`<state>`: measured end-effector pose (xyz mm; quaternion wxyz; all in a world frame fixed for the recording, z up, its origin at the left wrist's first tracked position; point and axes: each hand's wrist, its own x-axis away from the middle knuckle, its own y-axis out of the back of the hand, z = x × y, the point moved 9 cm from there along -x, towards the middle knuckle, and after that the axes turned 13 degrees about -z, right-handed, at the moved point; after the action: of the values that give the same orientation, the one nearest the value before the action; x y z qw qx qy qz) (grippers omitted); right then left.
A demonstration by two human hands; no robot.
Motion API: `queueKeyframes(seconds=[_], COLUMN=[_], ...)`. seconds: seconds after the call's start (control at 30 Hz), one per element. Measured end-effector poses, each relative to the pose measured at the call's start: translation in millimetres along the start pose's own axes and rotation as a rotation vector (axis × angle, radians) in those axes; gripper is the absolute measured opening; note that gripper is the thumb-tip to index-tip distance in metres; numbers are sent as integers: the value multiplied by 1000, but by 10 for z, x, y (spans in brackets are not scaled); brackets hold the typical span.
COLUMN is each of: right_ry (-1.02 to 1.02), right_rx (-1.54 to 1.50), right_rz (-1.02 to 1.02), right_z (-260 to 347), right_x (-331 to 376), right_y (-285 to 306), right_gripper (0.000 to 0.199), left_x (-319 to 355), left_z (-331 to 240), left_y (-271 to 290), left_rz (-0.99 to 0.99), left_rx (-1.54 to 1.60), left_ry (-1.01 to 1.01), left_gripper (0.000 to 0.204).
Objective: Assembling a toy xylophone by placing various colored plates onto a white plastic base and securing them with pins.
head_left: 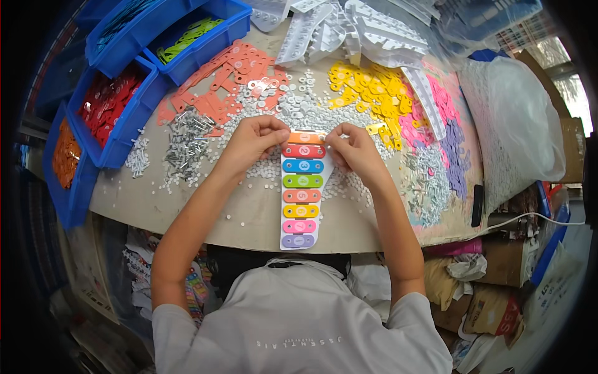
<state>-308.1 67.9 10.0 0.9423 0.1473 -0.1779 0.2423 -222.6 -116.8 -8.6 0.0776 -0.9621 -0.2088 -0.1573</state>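
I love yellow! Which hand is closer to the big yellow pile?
Right. The right hand is just below the yellow pile; the left hand is farther off, lower and leftward.

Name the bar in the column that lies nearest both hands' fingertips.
The orange bar, topmost of eight: the left hand and right hand are at its two ends, while the other seven bars sit below it.

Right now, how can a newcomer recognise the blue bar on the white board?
Over the table, left hand and right hand flank the top of a white board. Third down is the blue bar, between a red bar and a green bar, the only blue one.
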Motion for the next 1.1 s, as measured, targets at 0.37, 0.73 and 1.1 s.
queueKeyframes(seconds=[0.37,0.73,1.1], right_ry=[47,107,222], right_rx=[326,561,691], right_rz=[37,169,48], right_z=[45,32,74], right_x=[-144,-373,-329], right_y=[45,6,11], right_gripper=[38,44,41], left_x=[-105,-171,-181], left_z=[110,224,236], left_y=[-48,-160,-134], left_rz=[56,112,81], left_rx=[-292,-205,-191], left_ry=[180,251,166], left_gripper=[30,25,24])
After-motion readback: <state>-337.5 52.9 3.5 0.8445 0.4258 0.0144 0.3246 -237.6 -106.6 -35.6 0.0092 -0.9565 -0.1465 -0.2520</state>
